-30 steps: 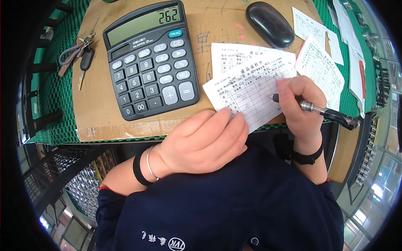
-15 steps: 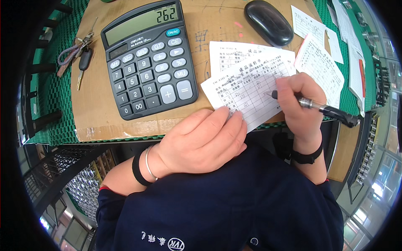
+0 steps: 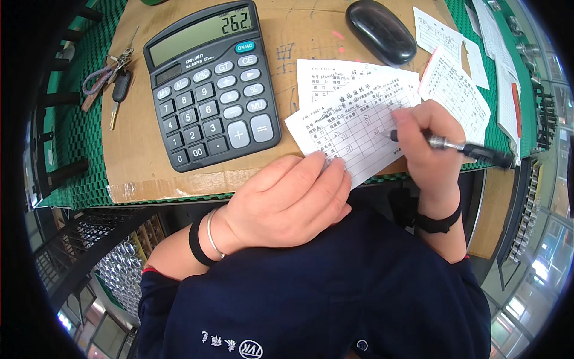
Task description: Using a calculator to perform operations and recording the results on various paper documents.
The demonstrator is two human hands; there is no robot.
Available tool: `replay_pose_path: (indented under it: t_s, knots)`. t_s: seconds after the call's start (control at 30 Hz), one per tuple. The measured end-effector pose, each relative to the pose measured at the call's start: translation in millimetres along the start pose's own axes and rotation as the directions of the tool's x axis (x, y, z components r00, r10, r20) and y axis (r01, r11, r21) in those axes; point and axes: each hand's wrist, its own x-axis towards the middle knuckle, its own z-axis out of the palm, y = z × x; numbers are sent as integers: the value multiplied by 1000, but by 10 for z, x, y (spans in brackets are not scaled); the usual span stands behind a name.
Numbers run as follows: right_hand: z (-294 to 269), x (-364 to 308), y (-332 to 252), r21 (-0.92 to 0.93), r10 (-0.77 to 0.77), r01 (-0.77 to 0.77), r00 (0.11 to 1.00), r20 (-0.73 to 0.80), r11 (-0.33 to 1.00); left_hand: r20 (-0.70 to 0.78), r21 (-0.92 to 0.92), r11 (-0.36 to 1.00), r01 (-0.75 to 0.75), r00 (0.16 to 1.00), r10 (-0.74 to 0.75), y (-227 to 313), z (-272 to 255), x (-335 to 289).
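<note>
My right hand (image 3: 431,140) is closed around a black and silver pen (image 3: 475,152). Its dark tip touches a white printed form (image 3: 366,149), ruled in a grid with handwritten figures. At the form's lower left edge, my left hand (image 3: 293,200) holds the sheet, fingers close together and bent over it; its thumb is mostly hidden. A second similar form (image 3: 311,75) lies partly under the first. Left of the forms stands a dark grey calculator (image 3: 206,110) with a lit number on its display.
A black computer mouse (image 3: 381,33) lies beyond the forms. More written sheets (image 3: 459,96) are at the right. Keys (image 3: 121,85) with a braided cord lie at the far left. Brown cardboard (image 3: 134,143) covers part of the green mat (image 3: 72,188), close to the table's front edge.
The pen tip has shifted slightly in the same grid area, and a fresh handwritten mark shows beside it. My right hand has tilted a little; my left hand stays on the form.
</note>
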Motion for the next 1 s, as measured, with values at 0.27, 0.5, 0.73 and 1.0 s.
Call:
replay_pose_path:
  t_s: [0.27, 0.5, 0.73, 1.0]
  knots:
    - [-118, 1, 51, 317, 210, -169, 973, -100, 933, -19, -68, 997, -29, 999, 28, -32, -19, -12]
    - [-126, -46, 162, 90, 56, -49, 995, -80, 995, -46, -87, 995, -41, 998, 37, -36, -7, -3]
    - [-72, -32, 154, 8, -52, 53, 991, -120, 999, -50, -86, 995, -41, 998, 37, -42, -6, -3]
    - [-97, -37, 159, -14, 5, -7, 995, -95, 1000, -51, -98, 994, -40, 998, 36, -46, -8, -1]
